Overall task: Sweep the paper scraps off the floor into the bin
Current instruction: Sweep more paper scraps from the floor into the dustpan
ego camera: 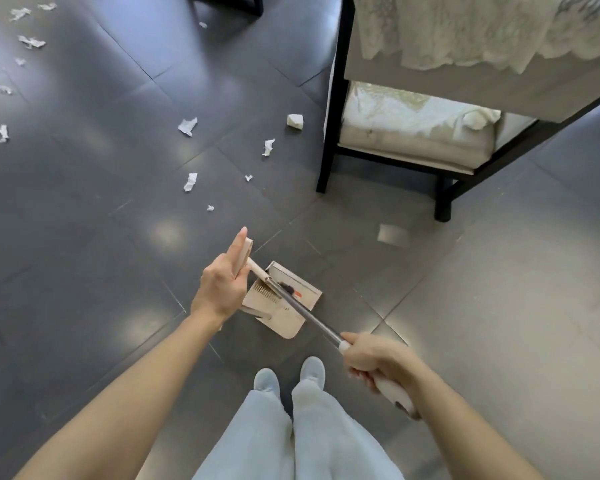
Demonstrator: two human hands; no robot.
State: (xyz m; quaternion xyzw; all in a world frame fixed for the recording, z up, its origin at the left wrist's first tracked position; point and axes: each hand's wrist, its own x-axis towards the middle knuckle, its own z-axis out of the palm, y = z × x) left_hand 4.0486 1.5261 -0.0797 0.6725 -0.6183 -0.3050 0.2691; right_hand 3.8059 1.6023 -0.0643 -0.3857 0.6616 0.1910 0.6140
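Many paper scraps outside the dustpan

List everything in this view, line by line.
torn white paper scraps: over a dozen, white, scattered on the floor ahead and far left
dark grey tiled floor: one, grey, throughout
beige plastic dustpan: one, beige, on the floor before the feet
silver metal broom pole: one, silver with beige end piece, above the dustpan, between both grips
black-framed cushioned furniture: one, black frame, cream cushions, upper right
white lace cloth: one, white, draped over the furniture
pale blue shoes: two, pale blue, bottom centre
left grip: one, holds the pole's beige end piece
right grip: one, holds the pole's white handle
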